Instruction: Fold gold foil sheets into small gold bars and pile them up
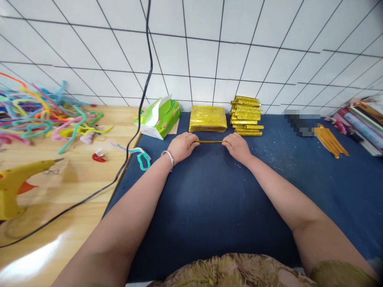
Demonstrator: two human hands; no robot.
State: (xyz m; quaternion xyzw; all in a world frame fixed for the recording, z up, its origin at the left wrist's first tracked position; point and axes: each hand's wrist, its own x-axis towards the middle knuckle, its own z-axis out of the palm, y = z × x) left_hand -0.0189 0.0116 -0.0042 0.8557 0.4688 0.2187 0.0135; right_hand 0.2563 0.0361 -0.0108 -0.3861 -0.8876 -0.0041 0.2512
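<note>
Gold and thin: a narrow strip (210,142), straight and level at the centre of the clock, pinched at both ends. At 9 o'clock, left hand (182,147) with fingertips closed on one end; at 3 o'clock, right hand (238,148) gripping the other. Cannot tell whether raised above the dark blue table surface (209,207) or touching it. Silvery bracelet (172,160) around the left wrist. Just beyond, at 12 o'clock, flat stack of gold sheets (208,117); beside it, at 2 o'clock, pile of narrow gold rolls (247,116), lying crosswise. At 10 o'clock, green tissue box (165,119), white tissue (155,113) sticking out. Between 8 and 9 o'clock, teal loop (140,160) near the table edge. Farther out on pale wood (86,215), tangle of coloured pipe cleaners (30,97) just above 9 o'clock, yellow glue gun (22,175) just below. Black cable (149,40) running from 11 o'clock down to 8. Well apart, at 3 o'clock, orange-brown strips (331,141) beside a pixelated dark object (301,124); beyond, books (363,129). White tiled wall (203,57) at 12, patterned clothing (239,272) at 6.
</note>
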